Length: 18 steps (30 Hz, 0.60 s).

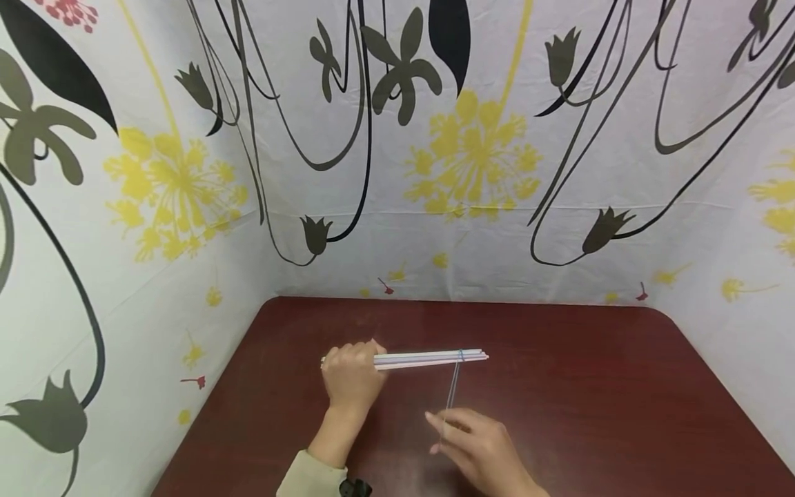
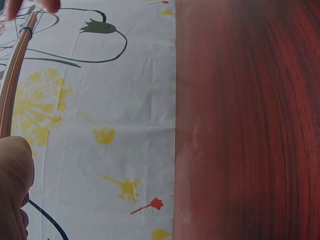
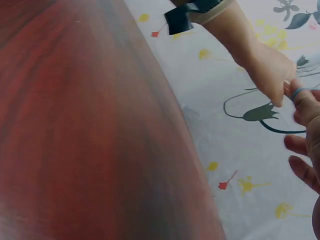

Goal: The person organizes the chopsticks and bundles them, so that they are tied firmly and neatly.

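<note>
My left hand point(image 1: 355, 373) grips a bundle of thin pale sticks point(image 1: 428, 358) by its left part, holding it level above the table. A blue rubber band point(image 1: 454, 386) loops round the bundle near its right end and stretches down from it. Its lower end is pinched by the fingers of my right hand point(image 1: 477, 442), below and to the right of the left one. In the left wrist view the sticks point(image 2: 14, 75) run upward from the left fist, with the band point(image 2: 26, 33) around them near the top. The right wrist view shows the right hand point(image 3: 311, 125) close to the left hand point(image 3: 267, 65).
A dark reddish-brown table point(image 1: 590, 386) lies under both hands. Behind it and at its sides hangs a white cloth point(image 1: 385, 186) printed with flowers. A dark strap-like device point(image 1: 355, 488) sits at the left wrist, by a cream sleeve point(image 1: 310, 476).
</note>
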### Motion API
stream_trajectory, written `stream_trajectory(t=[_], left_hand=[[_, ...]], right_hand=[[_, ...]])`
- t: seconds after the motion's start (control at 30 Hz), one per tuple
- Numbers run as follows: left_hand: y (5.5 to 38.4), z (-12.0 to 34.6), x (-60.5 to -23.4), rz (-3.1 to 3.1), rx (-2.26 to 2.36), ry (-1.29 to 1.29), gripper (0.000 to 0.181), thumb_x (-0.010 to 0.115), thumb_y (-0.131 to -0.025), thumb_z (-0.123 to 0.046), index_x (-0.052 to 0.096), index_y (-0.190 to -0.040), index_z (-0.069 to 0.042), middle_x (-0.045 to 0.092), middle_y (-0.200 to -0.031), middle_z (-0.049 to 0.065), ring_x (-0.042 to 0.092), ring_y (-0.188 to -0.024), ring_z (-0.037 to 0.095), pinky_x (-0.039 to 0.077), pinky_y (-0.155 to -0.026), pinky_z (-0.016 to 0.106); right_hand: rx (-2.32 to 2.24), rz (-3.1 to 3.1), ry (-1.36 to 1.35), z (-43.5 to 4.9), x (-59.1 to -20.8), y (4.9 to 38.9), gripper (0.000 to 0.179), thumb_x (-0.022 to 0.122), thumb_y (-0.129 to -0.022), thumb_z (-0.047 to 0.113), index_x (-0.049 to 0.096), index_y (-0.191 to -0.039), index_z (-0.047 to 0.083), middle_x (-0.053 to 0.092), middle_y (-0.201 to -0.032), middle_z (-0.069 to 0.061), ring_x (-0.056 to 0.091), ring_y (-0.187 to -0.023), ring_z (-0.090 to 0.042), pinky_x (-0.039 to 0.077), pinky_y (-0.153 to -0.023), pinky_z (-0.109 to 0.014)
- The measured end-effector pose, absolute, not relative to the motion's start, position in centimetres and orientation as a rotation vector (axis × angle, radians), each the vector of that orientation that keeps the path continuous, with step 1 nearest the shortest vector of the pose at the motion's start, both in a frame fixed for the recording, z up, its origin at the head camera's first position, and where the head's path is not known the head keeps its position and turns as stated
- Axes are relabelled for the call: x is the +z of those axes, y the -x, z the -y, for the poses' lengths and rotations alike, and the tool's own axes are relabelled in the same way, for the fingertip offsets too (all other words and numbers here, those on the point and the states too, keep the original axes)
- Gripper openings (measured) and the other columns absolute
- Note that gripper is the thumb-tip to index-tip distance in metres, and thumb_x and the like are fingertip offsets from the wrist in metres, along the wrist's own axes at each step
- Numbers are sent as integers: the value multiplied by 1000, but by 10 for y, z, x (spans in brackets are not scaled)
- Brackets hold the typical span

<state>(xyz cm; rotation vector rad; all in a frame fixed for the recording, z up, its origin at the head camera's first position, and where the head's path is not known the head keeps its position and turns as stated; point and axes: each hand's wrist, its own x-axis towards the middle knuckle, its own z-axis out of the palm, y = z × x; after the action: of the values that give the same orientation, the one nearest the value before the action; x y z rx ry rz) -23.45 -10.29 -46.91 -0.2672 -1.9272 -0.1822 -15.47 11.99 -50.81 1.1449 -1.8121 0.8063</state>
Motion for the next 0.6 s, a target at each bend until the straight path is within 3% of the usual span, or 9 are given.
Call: stream_trajectory(t=[0.1,0.17,0.33,0.43,0.6], left_hand=[[234,103,-468,1934,-198,255,36,55,-79,-16,41,-46,-16,39,-41,-1,32,-35,19,25,-40,32],[232,101,-467,1923,-215,269,35,55,-77,-15,40,-46,-17,38,-41,-2,31,-35,18,24,-40,32],[227,96,-460,1892,-215,307,35,51,-78,-15,35,-46,-18,33,-41,-4,26,-35,14,20,-39,28],[225,93,-457,1876,-205,310,35,49,-78,-15,34,-47,-18,32,-41,-3,25,-35,15,20,-39,28],[219,88,-458,1854,-211,336,35,52,-77,-15,35,-47,-19,32,-40,-4,26,-35,14,20,-39,27]], right_hand=[[880,1795,-1103,-116,-512,152,47,60,-99,34,64,-129,-2,70,-97,-4,67,-76,-11,53,-69,-17],[1061,1718,-1070,-112,-517,149,55,60,-100,26,49,-142,-8,69,-102,-10,66,-71,-12,53,-65,-18],[1695,1422,-914,-100,-523,138,70,50,-98,-12,12,-157,-6,68,-117,-16,63,-61,-16,52,-55,-25],[1947,1400,-712,-95,-521,131,69,41,-96,-22,17,-158,-3,71,-114,-7,65,-61,-12,53,-54,-24],[2197,1491,-491,-97,-514,128,59,42,-100,-14,44,-151,14,75,-97,0,65,-58,-6,52,-53,-21]])
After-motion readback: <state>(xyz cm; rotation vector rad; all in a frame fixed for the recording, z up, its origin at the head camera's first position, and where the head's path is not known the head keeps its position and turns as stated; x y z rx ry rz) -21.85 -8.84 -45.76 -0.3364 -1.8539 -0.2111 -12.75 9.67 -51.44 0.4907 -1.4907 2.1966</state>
